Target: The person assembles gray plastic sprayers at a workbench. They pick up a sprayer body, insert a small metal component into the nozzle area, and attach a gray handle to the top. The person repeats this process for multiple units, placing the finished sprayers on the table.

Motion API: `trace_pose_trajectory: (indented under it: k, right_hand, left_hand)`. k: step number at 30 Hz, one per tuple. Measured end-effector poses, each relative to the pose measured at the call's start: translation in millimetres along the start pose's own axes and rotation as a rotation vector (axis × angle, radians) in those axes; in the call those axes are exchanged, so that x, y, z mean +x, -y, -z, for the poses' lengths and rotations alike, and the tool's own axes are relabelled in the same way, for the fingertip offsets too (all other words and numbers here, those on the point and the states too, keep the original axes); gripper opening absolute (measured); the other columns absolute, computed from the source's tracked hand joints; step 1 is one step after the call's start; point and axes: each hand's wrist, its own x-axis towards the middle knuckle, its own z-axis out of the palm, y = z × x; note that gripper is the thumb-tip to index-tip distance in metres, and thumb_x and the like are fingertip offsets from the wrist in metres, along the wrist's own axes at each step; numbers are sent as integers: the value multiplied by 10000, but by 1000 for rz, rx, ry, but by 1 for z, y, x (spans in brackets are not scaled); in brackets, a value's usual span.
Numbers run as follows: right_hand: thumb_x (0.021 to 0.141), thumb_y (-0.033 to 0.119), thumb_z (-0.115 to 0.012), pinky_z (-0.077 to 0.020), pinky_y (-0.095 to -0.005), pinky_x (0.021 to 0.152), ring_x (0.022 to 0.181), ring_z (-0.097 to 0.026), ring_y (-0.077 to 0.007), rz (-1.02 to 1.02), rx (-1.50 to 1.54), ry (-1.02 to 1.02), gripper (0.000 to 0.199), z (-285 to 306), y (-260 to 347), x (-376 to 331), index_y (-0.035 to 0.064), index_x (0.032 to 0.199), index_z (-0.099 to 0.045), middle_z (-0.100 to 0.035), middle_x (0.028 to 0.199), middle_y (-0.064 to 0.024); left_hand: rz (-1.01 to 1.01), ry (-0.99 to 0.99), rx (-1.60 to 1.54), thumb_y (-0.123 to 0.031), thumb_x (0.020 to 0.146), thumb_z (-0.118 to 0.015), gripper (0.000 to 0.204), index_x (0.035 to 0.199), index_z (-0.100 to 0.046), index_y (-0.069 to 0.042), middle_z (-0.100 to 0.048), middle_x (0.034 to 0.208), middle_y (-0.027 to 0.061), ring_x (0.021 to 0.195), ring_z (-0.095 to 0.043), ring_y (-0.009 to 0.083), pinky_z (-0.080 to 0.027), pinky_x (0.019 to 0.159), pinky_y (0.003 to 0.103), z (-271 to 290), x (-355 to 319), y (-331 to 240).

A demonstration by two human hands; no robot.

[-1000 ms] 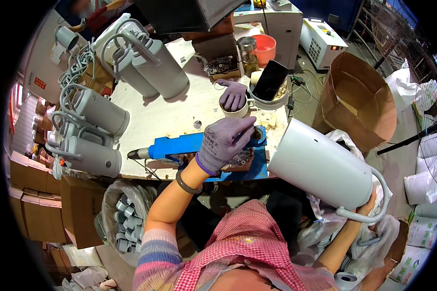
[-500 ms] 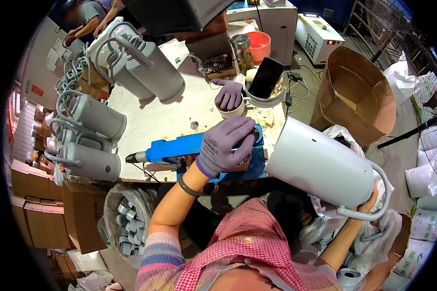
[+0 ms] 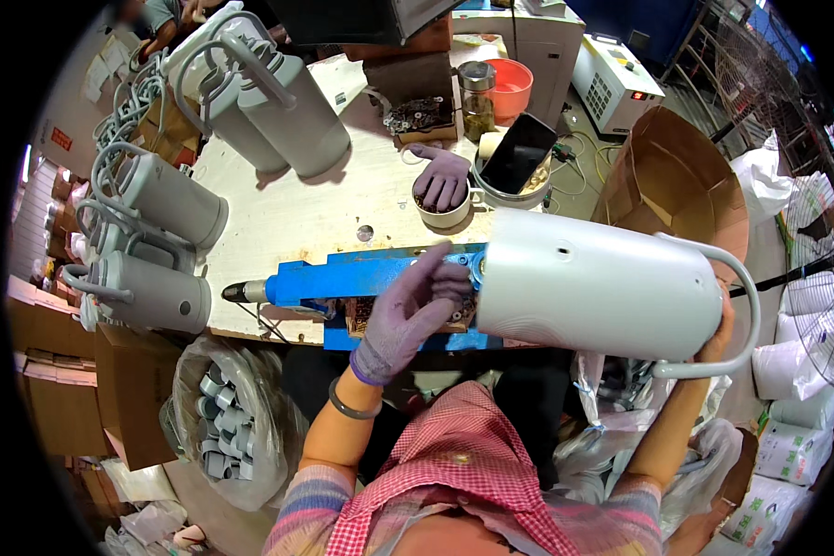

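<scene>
So the right hand (image 3: 716, 329) is holding the big grey can (image 3: 602, 287) by its handle end, keeping it sideways with the other end right by the tip of the blue tool (image 3: 366, 276) on the table (image 3: 278, 218). The gloved left hand (image 3: 403, 320) has its fingers half curled beside the tool, kinda blurry, so can't tell if they're pinching anything. Another purple glove (image 3: 443, 178) sits on a white cup (image 3: 449, 220)

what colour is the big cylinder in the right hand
The cylinder is pale grey, seen best in the head view.
</scene>
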Motion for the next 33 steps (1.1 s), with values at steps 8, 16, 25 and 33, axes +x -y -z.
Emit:
trace_pose_trajectory:
  k: [8, 16, 25, 33]
  right_hand:
    - [824, 343, -531, -391, -298, 959, 1061, -507, -180, 36, -53, 263, 415, -123, -101, 7, 54, 1121, -535, -534, 1104, -79]
    - [840, 297, -576, -386, -316, 978, 1075, -504, -192, -11, 52, 321, 418, -173, -133, -7, 21, 1148, -514, -521, 1118, -103]
    - [815, 298, -572, -366, -346, 1016, 1098, -495, -210, 12, 47, 314, 447, -171, -130, -5, 15, 1151, -495, -500, 1143, -128]
    - [808, 306, -581, -364, -352, 1018, 1093, -494, -221, 35, 10, 311, 451, -172, -129, -6, 13, 1139, -494, -503, 1137, -133]
  left_hand:
    - [-25, -789, 319, -357, 937, -661, 445, 1091, -632, 59, -682, 962, 71, 856, -611, 142, -494, 804, 293, 50, -48, 19]
    - [-128, -868, 327, -397, 949, -641, 398, 901, -622, -2, -563, 743, -23, 654, -437, 59, -331, 584, 240, 84, -55, 8]
    - [-120, -803, 358, -384, 929, -667, 387, 907, -623, 0, -556, 733, -27, 652, -432, 58, -327, 574, 248, 94, -58, 11]
    - [-130, -857, 328, -373, 940, -649, 403, 970, -627, 28, -627, 827, 15, 707, -506, 74, -390, 631, 237, 86, -53, 7]
